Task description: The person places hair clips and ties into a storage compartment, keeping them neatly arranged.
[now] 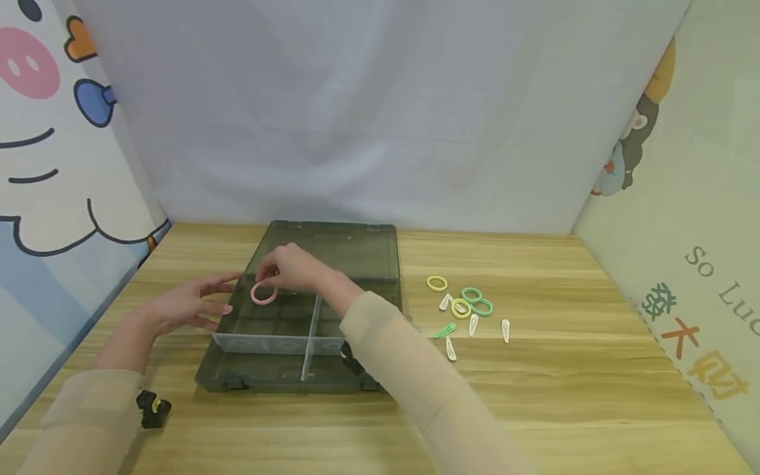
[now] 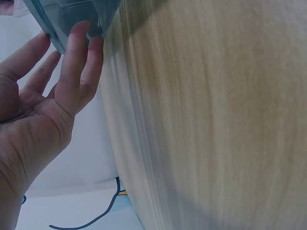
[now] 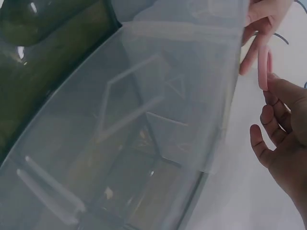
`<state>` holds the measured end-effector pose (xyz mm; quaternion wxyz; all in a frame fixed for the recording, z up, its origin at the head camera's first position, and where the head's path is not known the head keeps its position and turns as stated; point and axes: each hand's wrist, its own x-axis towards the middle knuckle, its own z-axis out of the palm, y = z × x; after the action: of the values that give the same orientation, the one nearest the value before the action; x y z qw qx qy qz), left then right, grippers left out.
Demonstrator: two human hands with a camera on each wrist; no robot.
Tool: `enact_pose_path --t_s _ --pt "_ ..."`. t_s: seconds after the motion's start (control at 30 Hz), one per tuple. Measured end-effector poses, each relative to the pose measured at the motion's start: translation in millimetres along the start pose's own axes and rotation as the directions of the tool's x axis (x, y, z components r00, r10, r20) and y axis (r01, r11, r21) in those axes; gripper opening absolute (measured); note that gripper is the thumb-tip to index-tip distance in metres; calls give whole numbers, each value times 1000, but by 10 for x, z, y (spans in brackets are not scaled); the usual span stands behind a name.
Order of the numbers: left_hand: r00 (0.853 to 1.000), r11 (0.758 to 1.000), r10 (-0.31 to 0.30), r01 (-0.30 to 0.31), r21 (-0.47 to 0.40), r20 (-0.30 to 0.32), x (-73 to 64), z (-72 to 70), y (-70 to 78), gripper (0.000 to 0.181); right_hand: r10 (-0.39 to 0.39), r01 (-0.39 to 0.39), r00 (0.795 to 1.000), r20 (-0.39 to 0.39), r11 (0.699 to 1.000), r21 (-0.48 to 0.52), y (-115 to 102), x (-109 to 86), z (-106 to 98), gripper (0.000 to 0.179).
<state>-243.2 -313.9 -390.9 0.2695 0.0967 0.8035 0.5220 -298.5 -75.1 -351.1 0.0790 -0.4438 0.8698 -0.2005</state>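
My right hand [image 1: 295,268] pinches a pink hair tie [image 1: 263,303] above the left part of a smoky see-through storage box [image 1: 214,376]. In the right wrist view the same pink hair tie [image 3: 262,69] hangs upright between thumb and fingertips, past a clear patterned divider [image 3: 129,91]. My left hand [image 1: 184,305] reaches to the box's left side with its fingers spread. Seen from the left wrist, the fingertips of that hand [image 2: 53,100] rest against the box wall [image 2: 57,24]. Clear dividers [image 1: 313,323] split the box into compartments.
Right of the box lie yellow hair ties [image 1: 437,290], green hair ties [image 1: 482,315], several white snap clips [image 1: 506,331] and a green snap clip [image 1: 445,331]. The box lid [image 1: 338,247] is folded back toward the white curtain [image 1: 380,132]. Wood-grain table [image 1: 564,396] extends to the right.
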Motion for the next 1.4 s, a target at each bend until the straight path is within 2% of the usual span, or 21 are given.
enact_pose_path --t_s 0.17,0.43,0.6,0.7,0.87,1.03,1.23,1.4 --pt "1000 1000 -3 3 -4 -1 12 2 6 79 -22 22 1000 20 1000 -6 16 35 87 14" --pt "1000 1000 3 -3 -4 1 12 -8 6 79 -108 108 993 39 994 2 -36 101 196 13" --pt "1000 1000 1 -1 -10 -3 21 -13 5 80 -176 180 977 122 983 -23 -105 126 211 12" --pt "1000 1000 16 -16 -3 2 20 -12 4 81 -190 203 965 181 978 -57 -106 121 229 11" --pt "1000 1000 28 -28 6 -4 23 5 1 80 -179 196 964 199 978 -68 -37 87 316 11" --pt "1000 1000 24 -23 8 -11 23 6 -7 79 -194 198 967 166 980 -2 35 97 469 11" --pt "1000 1000 24 -24 -8 -10 16 0 -35 78 -216 209 967 135 976 65 17 133 589 12" --pt "1000 1000 19 -19 -2 -22 2 -1 -53 78 -169 155 971 172 983 95 -25 137 611 12"
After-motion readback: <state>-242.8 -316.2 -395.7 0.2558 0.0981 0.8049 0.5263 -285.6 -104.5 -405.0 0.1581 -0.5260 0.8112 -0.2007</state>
